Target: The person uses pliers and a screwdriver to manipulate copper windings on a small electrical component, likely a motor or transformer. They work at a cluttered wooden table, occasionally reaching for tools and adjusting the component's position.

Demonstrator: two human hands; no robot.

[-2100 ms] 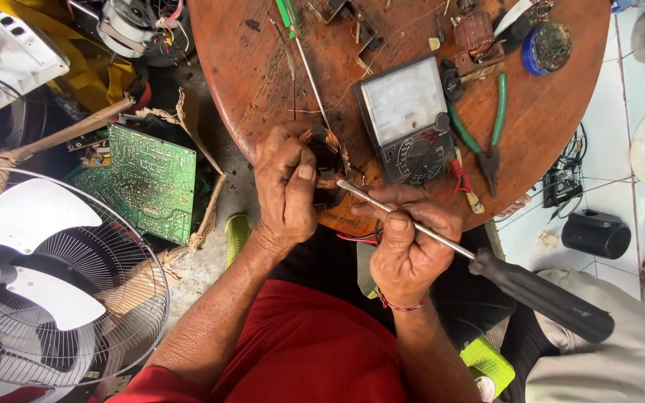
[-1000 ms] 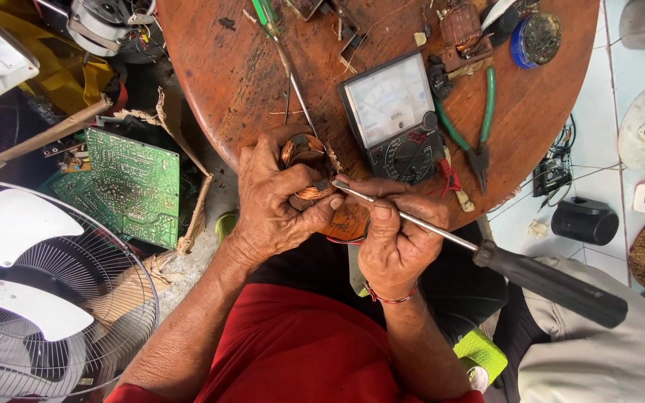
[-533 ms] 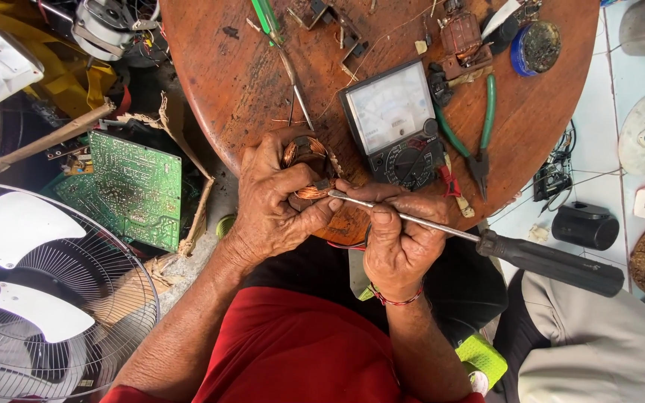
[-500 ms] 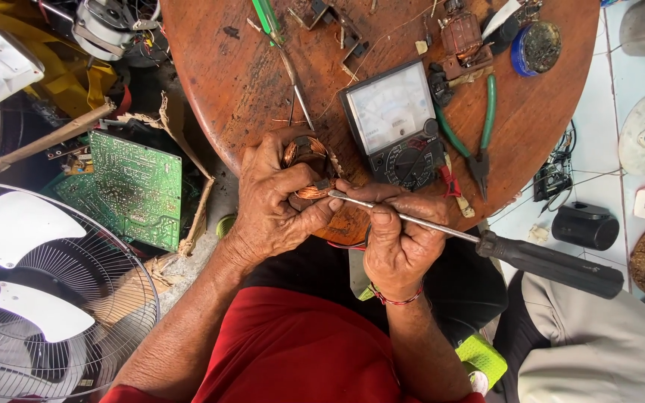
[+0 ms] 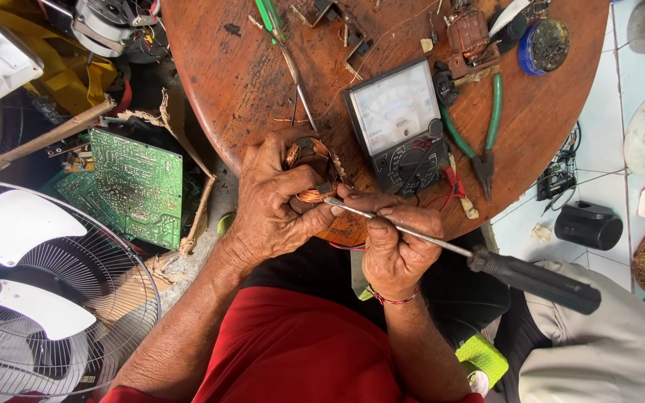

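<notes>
Left hand [image 5: 278, 198] still clamped round the copper coil [image 5: 311, 170] at the table [image 5: 240, 82] edge; right hand [image 5: 397, 242] gripping the screwdriver [image 5: 472, 257], shaft now flatter, tip unmoved at the windings

Near edge of the round wooden table [image 5: 263, 82]: our left hand [image 5: 278, 198] grips a copper coil [image 5: 309, 168], fingers wrapped round it. Our right hand [image 5: 397, 242] pinches the shaft of a screwdriver [image 5: 479, 257], tip touching the coil, black handle reaching right past the table edge. Just beyond the hands: a meter [image 5: 401, 123]. Right of it: green pliers [image 5: 479, 138]. Far right on the table: a blue tin [image 5: 543, 45]. Far middle: a green screwdriver [image 5: 274, 22]. Left, on the floor: a green circuit board [image 5: 132, 186]; near left, a white fan [image 5: 35, 283] in a wire guard.
</notes>
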